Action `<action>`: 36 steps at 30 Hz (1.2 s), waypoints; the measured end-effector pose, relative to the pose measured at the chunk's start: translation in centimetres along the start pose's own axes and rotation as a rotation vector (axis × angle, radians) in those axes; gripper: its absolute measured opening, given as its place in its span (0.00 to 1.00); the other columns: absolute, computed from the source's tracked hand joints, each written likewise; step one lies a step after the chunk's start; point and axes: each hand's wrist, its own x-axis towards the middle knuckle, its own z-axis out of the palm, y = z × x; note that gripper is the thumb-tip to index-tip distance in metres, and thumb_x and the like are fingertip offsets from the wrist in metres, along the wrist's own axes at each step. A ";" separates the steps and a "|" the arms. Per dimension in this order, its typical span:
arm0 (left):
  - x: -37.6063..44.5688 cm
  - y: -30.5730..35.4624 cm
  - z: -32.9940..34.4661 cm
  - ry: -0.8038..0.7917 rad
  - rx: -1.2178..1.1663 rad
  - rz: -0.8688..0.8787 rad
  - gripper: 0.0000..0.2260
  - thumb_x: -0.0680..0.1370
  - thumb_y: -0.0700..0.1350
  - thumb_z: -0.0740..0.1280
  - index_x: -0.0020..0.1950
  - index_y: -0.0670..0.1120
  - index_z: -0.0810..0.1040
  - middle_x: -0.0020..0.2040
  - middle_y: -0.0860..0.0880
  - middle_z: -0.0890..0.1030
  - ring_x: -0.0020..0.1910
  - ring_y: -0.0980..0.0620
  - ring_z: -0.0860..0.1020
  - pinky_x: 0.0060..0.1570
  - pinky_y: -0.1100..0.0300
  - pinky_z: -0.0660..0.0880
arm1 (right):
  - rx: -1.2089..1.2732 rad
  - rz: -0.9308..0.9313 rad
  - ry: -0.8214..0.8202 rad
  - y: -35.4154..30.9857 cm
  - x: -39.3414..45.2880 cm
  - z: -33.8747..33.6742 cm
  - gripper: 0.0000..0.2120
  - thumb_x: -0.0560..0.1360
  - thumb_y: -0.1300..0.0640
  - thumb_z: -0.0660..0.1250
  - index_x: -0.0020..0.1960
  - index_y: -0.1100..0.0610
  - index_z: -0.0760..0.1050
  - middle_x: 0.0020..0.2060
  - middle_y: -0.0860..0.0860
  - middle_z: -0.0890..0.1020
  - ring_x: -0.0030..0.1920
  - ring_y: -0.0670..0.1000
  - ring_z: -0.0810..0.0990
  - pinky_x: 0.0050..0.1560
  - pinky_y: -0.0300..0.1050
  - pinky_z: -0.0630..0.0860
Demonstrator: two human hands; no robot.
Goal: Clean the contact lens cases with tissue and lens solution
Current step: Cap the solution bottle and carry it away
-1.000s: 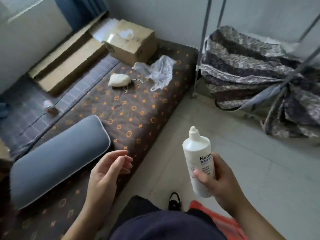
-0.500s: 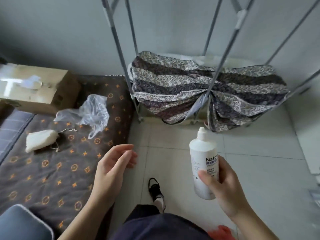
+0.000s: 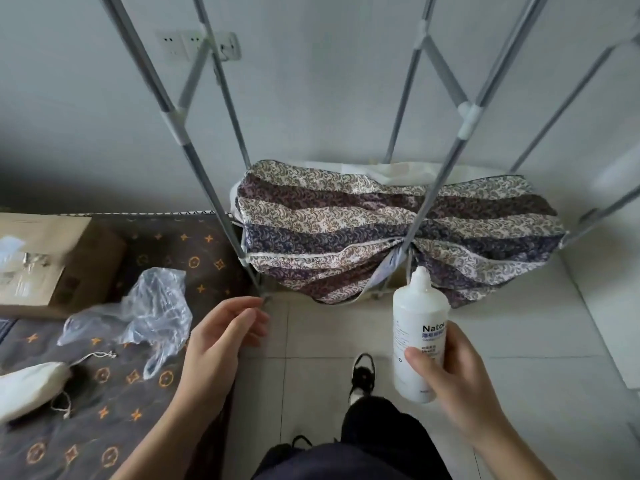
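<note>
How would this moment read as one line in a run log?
right hand: holds lens solution bottle upright, cap on | left hand: open, holds nothing | lens cases: not in view

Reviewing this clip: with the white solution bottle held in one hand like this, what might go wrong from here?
1. The right hand alone grips the white plastic lens solution bottle around its lower half, above the pale tiled floor; a slip might drop it.
2. No lens case or tissue is visible, so the cleaning may stall.
3. The empty left hand hovers near the grey metal rack leg and might knock it.
</note>
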 end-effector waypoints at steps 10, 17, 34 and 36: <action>14.9 0.9 5.3 0.096 0.015 -0.016 0.09 0.77 0.46 0.66 0.52 0.50 0.85 0.45 0.43 0.85 0.41 0.49 0.82 0.42 0.60 0.80 | -0.101 -0.024 -0.174 -1.5 20.7 -1.5 0.24 0.64 0.42 0.76 0.58 0.39 0.75 0.50 0.47 0.85 0.49 0.49 0.85 0.44 0.45 0.81; 24.0 -1.4 8.4 0.101 0.139 -0.025 0.08 0.77 0.48 0.68 0.53 0.52 0.84 0.44 0.45 0.85 0.42 0.47 0.82 0.45 0.52 0.80 | -0.159 -0.005 -0.199 0.4 32.9 -2.0 0.27 0.62 0.43 0.78 0.59 0.40 0.74 0.52 0.45 0.84 0.53 0.48 0.84 0.53 0.51 0.81; 47.0 -15.0 9.2 -0.026 0.081 -0.210 0.07 0.77 0.45 0.69 0.52 0.51 0.85 0.45 0.44 0.85 0.41 0.51 0.82 0.43 0.62 0.80 | -0.251 0.141 0.138 16.8 63.2 6.1 0.34 0.62 0.45 0.79 0.61 0.27 0.66 0.57 0.37 0.77 0.55 0.41 0.79 0.50 0.40 0.78; 48.7 -16.8 9.0 -0.027 0.091 -0.224 0.05 0.79 0.45 0.71 0.52 0.52 0.85 0.45 0.44 0.85 0.42 0.51 0.82 0.44 0.63 0.80 | -0.251 0.162 0.191 19.6 66.4 7.1 0.33 0.61 0.45 0.78 0.57 0.24 0.65 0.57 0.35 0.75 0.57 0.43 0.77 0.52 0.42 0.75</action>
